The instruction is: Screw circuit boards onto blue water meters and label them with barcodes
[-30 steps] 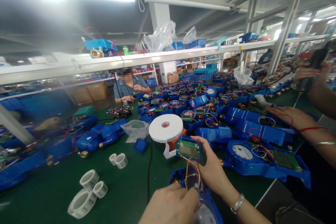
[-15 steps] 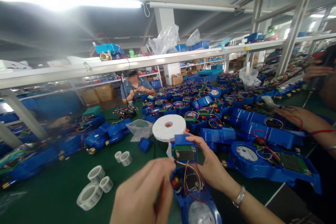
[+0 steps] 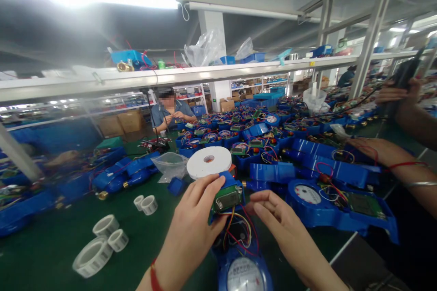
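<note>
My left hand (image 3: 193,223) grips a small blue display module with a green circuit board (image 3: 228,194), holding it from the left with fingers over its top. Red, yellow and black wires run from the module down into an open blue water meter (image 3: 241,261) with a white dial, lying at the table's near edge. My right hand (image 3: 278,223) is beside the module on the right, fingers stretched toward it and holding nothing. A silver bracelet was on that wrist earlier; it is out of view now.
A large white tape roll (image 3: 209,162) stands just behind the module. Label rolls (image 3: 102,241) lie at front left on the green table. Many blue meters (image 3: 337,200) crowd the right and back. Another person's arms (image 3: 399,159) reach in at right; a seated worker (image 3: 169,111) is opposite.
My left hand rose from the meter's wires and took the display module. My right hand let go of it and drew slightly to the right.
</note>
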Demonstrator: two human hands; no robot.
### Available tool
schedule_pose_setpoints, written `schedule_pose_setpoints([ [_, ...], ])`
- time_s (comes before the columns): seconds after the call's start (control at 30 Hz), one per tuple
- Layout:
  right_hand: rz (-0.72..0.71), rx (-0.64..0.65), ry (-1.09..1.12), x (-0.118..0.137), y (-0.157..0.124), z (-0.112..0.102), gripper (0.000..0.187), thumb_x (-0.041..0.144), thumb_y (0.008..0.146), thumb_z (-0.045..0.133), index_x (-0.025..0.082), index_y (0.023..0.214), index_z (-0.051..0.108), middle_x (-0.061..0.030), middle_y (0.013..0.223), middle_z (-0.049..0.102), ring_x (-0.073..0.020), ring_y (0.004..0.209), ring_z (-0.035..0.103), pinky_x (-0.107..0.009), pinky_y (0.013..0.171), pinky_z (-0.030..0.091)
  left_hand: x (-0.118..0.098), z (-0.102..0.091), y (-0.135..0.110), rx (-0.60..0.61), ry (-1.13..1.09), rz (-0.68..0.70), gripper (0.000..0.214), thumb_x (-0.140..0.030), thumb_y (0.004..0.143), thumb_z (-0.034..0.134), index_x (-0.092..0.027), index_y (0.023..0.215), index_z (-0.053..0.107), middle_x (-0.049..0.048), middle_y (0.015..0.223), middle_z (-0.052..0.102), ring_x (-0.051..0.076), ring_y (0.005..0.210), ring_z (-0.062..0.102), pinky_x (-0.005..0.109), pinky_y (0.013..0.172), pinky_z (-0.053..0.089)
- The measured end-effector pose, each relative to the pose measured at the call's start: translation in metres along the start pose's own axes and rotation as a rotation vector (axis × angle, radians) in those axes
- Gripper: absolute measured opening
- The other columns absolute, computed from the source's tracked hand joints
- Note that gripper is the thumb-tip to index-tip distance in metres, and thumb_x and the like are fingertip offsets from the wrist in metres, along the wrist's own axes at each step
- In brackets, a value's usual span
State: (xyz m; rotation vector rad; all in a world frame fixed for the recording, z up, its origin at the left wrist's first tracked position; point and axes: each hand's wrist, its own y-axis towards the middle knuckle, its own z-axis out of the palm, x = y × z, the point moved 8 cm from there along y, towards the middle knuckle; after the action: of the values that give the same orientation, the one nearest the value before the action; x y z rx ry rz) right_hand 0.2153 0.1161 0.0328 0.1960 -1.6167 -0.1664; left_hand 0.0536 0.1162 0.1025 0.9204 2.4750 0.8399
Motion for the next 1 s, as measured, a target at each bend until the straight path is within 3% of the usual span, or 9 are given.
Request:
schedule_pose_setpoints([
  [0.1,0.046,0.083,-0.069,-0.002,-0.007,0.006,0.032,0.049,0.091,0.055,0.018,0.084,0.062,-0.0030,0.074,0.066,-0.0204,0.072,0.062,-0.032,0.069,0.048,-0.003,-0.001,-0.001,-0.022,0.043,0.002,0.057,-0.014,0.080,0.063,-0.026,0.133,0.045,0.0087,0.133,0.054,0.027,0.123,0.052,0.046,0.102,0.048],
  [0.27,0.014,-0.010,-0.216,0.002,-0.005,0.000,0.024,0.039,0.091,0.054,0.019,0.081,0.064,-0.0014,0.075,0.063,-0.0198,0.073,0.058,-0.031,0.068,0.045,-0.004,0.005,-0.003,0.015,0.034,-0.013,0.059,-0.014,0.078,0.065,-0.027,0.132,0.045,0.0072,0.133,0.054,0.026,0.121,0.053,0.044,0.101,0.049],
  [0.33,-0.089,-0.075,-0.324,0.011,-0.005,-0.004,0.022,0.034,0.092,0.053,0.020,0.078,0.062,-0.0002,0.072,0.060,-0.0192,0.071,0.057,-0.031,0.067,0.044,-0.004,0.006,-0.004,0.025,0.022,-0.028,0.060,-0.014,0.078,0.065,-0.027,0.132,0.045,0.0069,0.133,0.053,0.025,0.121,0.053,0.043,0.100,0.049],
  [0.43,-0.370,-0.128,-0.490,0.030,-0.011,-0.003,0.019,0.026,0.093,0.054,0.022,0.077,0.061,-0.0005,0.073,0.059,-0.0190,0.071,0.056,-0.031,0.065,0.042,-0.004,0.007,-0.005,0.048,-0.005,-0.041,0.061,-0.013,0.078,0.066,-0.029,0.133,0.045,0.0060,0.133,0.053,0.025,0.121,0.053,0.041,0.099,0.050],
  [0.53,-0.523,-0.137,-0.503,0.038,-0.015,-0.003,0.015,0.022,0.093,0.056,0.023,0.081,0.065,-0.0038,0.089,0.062,-0.0201,0.082,0.059,-0.032,0.073,0.045,-0.006,0.006,-0.005,0.046,-0.022,-0.049,0.064,-0.012,0.075,0.066,-0.030,0.133,0.045,0.0053,0.132,0.054,0.025,0.120,0.054,0.040,0.098,0.051],
  [0.63,-0.335,-0.133,-0.255,0.022,-0.005,-0.012,0.015,0.027,0.093,0.057,0.024,0.081,0.065,-0.0046,0.099,0.066,-0.0215,0.093,0.062,-0.032,0.081,0.048,-0.005,0.007,-0.005,0.047,-0.065,-0.097,0.060,-0.013,0.075,0.066,-0.031,0.129,0.048,0.0039,0.129,0.056,0.024,0.117,0.056,0.040,0.096,0.052],
  [0.73,-0.123,-0.065,0.008,0.003,0.005,-0.012,0.019,0.036,0.089,0.064,0.022,0.077,0.064,-0.0025,0.088,0.069,-0.0201,0.085,0.063,-0.029,0.077,0.048,-0.001,0.011,-0.005,0.080,-0.141,-0.170,0.057,-0.013,0.072,0.068,-0.031,0.124,0.052,0.0017,0.125,0.058,0.023,0.114,0.059,0.040,0.095,0.052],
  [1.0,0.067,0.053,0.358,-0.018,0.009,-0.004,0.026,0.040,0.079,0.076,0.018,0.071,0.065,-0.0019,0.086,0.065,-0.0177,0.083,0.056,-0.029,0.079,0.043,0.006,0.019,-0.003,0.136,-0.280,-0.291,0.054,-0.015,0.071,0.068,-0.035,0.119,0.054,-0.0029,0.122,0.060,0.021,0.112,0.059,0.037,0.095,0.049],
])
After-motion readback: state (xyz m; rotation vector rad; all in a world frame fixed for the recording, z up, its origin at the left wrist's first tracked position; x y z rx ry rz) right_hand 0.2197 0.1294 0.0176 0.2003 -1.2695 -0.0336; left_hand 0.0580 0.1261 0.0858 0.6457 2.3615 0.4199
